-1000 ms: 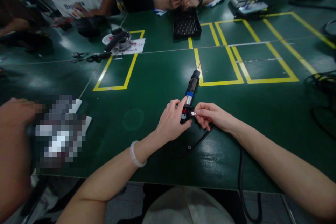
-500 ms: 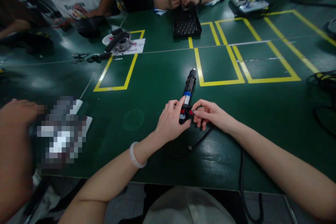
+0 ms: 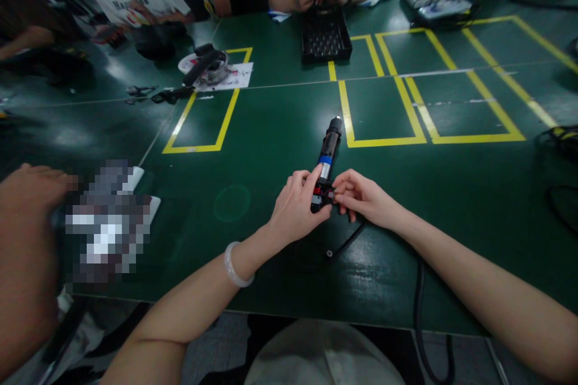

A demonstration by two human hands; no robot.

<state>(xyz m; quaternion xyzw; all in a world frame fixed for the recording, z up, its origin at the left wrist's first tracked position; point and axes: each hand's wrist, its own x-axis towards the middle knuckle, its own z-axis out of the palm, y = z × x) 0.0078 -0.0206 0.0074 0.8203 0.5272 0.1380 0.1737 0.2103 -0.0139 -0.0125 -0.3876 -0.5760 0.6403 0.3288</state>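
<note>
An electric screwdriver (image 3: 330, 147), black with a blue band and a silver section, lies on the green table with its tip pointing away from me. Its rear housing is open, and red and dark parts show inside. My left hand (image 3: 298, 204) is closed around that rear end and holds it down. Just to the right, my right hand (image 3: 363, 195) pinches a small part (image 3: 332, 194) with a bit of red at the screwdriver's side; its exact kind is too small to tell. Below the hands a black cable (image 3: 348, 239) lies with its end loose.
Yellow tape (image 3: 387, 143) marks rectangles on the table (image 3: 271, 120). Across from me, a person's hands hold a red and black tool above a black tray (image 3: 326, 42). A tape roll (image 3: 210, 69) sits at the back left. Another person's arm (image 3: 27, 240) reaches in at left, beside blurred-out items.
My right hand has moved slightly closer to the screwdriver's rear, its fingers more tightly together. The left hand keeps its hold. The whole view has shifted a little.
</note>
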